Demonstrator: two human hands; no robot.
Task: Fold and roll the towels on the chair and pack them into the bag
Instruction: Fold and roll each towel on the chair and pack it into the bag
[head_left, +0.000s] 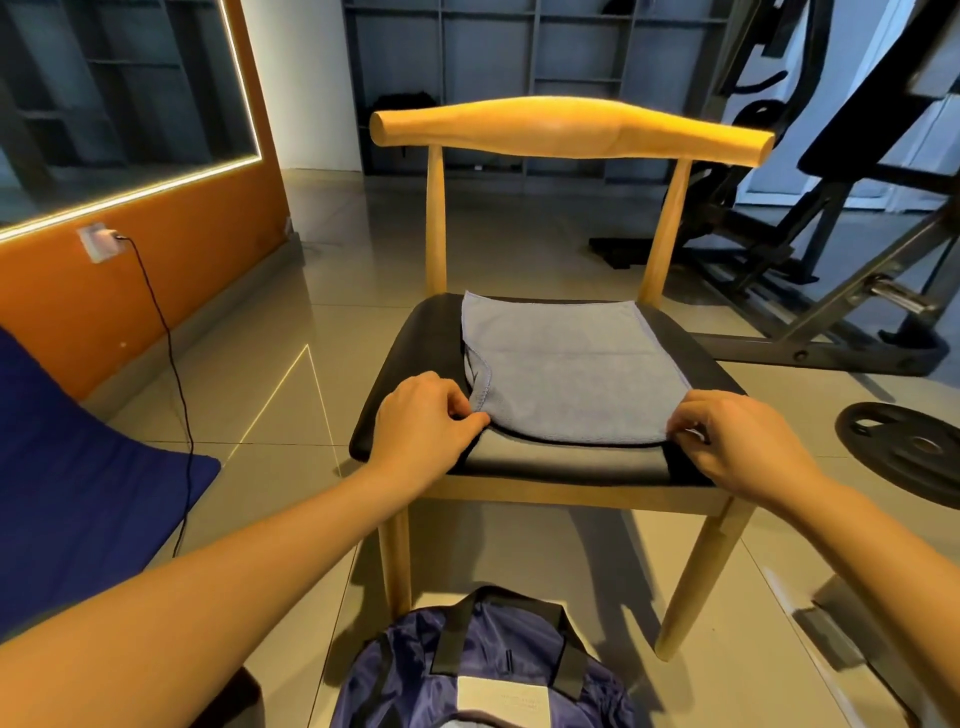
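While the left hand (421, 426) pinches the near left corner of the blue-grey towel (566, 379) and the right hand (737, 441) pinches its near right corner, the towel lies flat on the black seat of the wooden chair (566, 124). Curled knuckles partly hide the fingertips. On the floor below, the dark blue bag (498, 649) is cut off at the view's bottom edge; its pale label (501, 699) carries writing too faint to read.
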